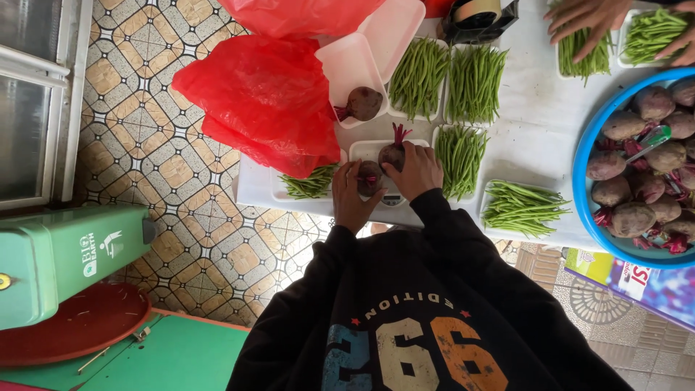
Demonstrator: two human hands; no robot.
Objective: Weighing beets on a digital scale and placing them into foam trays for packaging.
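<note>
Two beetroots, dark maroon, roundish, stalks trimmed to short magenta stubs. One beetroot (369, 176) sits under the left hand (350, 194), whose fingers curl around its near side; the second beetroot (392, 154), stub upward, is gripped by the right hand (418, 171), fingers wrapped over its right flank. Both rest in a white foam tray (365, 150) on a small scale (393, 198) at the near edge of the white bench (536, 123). Judged handling: dense, firm, fairly heavy for their size, not fragile; skin likely earthy and dry rather than slick; juice from cut stubs may stain. Best hold is around the widest part of the body, not by the brittle stub. The foam tray is light and flexible, so it may tip under uneven load. Nearby: another tray holding a single beetroot (363, 103), trays of green beans (474, 81), a red plastic bag (264, 98), a blue basin (590, 145) of beetroots at right, and another person's hands (590, 20) on beans at far edge.
</note>
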